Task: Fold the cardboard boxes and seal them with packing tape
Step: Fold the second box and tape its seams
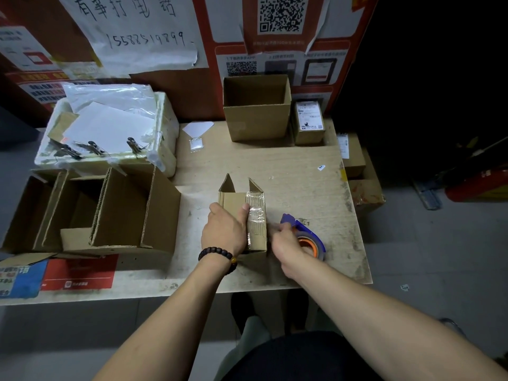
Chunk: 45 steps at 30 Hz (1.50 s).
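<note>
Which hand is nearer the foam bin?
Left. The left hand holds the small box, on the foam bin's side; the right hand grips the tape dispenser, farther away.

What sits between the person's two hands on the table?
In the head view, a small brown cardboard box with clear tape; left hand holds it, right hand grips a purple tape dispenser.

Handwriting and codes on the wall behind the desk

A white paper sheet above the desk's far left corner bore handwritten Chinese characters and what looked like 15582519899. A large QR code stood on the red poster; its small print and the parcel label were too blurred to read.
</note>
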Each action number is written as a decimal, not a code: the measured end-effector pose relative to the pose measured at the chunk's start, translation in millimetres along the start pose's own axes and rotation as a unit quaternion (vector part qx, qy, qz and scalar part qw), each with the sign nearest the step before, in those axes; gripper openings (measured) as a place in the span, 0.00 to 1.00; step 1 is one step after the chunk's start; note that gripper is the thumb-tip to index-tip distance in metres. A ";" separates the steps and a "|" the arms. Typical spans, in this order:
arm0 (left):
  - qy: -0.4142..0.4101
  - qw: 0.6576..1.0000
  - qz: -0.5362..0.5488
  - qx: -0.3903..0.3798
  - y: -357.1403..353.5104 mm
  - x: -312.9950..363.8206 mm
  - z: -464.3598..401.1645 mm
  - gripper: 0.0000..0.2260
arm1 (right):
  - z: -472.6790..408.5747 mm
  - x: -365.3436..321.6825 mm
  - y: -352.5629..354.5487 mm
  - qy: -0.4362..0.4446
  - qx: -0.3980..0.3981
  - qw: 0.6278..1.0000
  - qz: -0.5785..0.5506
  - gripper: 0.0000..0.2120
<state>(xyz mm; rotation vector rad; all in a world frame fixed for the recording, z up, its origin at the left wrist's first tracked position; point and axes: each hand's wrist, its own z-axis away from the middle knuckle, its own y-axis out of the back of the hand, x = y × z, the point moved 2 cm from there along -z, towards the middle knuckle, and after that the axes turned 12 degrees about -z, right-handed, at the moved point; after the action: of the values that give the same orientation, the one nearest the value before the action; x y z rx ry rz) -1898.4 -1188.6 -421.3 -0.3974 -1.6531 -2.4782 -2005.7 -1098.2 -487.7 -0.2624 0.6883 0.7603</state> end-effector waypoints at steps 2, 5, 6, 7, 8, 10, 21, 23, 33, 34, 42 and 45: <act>-0.007 1.000 0.006 -0.009 -0.2 0.6 -1.8 0.26 | 5.0 -18.6 7.9 0.128 0.012 0.991 0.038 0.14; -0.014 1.000 0.019 -0.016 -0.6 -1.3 -3.9 0.25 | 18.4 -46.1 7.2 0.269 -0.040 0.950 0.157 0.20; -0.014 1.000 0.021 -0.019 -0.8 -2.2 -4.1 0.24 | 21.0 -48.8 4.7 0.285 -0.057 0.930 0.224 0.20; -0.013 0.999 0.025 -0.021 -1.0 -3.0 -4.2 0.24 | 23.6 -50.7 3.4 0.292 -0.065 0.912 0.282 0.22; -0.014 0.999 0.031 -0.023 -0.9 -3.4 -4.3 0.24 | 25.2 -52.4 3.6 0.293 -0.067 0.899 0.320 0.23; -0.016 0.999 0.040 -0.027 -0.3 -3.4 -4.2 0.23 | 27.7 -56.6 5.2 0.285 -0.061 0.891 0.349 0.27; -0.046 0.992 0.090 -0.079 10.0 -11.4 -3.1 0.38 | 31.3 -46.9 17.6 0.209 -0.142 0.930 0.267 0.21; -0.054 0.990 0.097 -0.086 10.3 -13.3 -5.6 0.34 | 25.8 -46.8 18.9 0.191 -0.164 0.940 0.229 0.21; -0.049 0.986 0.112 -0.111 14.3 -15.1 -5.7 0.22 | -21.6 -10.9 87.5 0.164 0.028 0.797 0.581 0.21; -0.047 0.985 0.116 -0.115 14.4 -14.8 -5.1 0.23 | -25.0 -6.1 89.8 0.163 0.032 0.788 0.592 0.22; -0.036 0.995 0.070 -0.057 16.3 -20.1 10.8 0.35 | -28.8 -18.0 116.1 0.109 0.038 0.907 0.404 0.21; -0.087 0.995 0.013 0.049 24.9 -13.1 21.2 0.31 | -0.6 -38.7 123.9 0.143 -0.022 0.956 0.256 0.25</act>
<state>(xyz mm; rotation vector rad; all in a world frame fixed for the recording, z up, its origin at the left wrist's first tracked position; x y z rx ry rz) -1876.5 -1179.1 -395.4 -0.6340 -1.8117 -2.3918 -2114.0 -1032.1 -459.9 -0.2389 1.0340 1.2495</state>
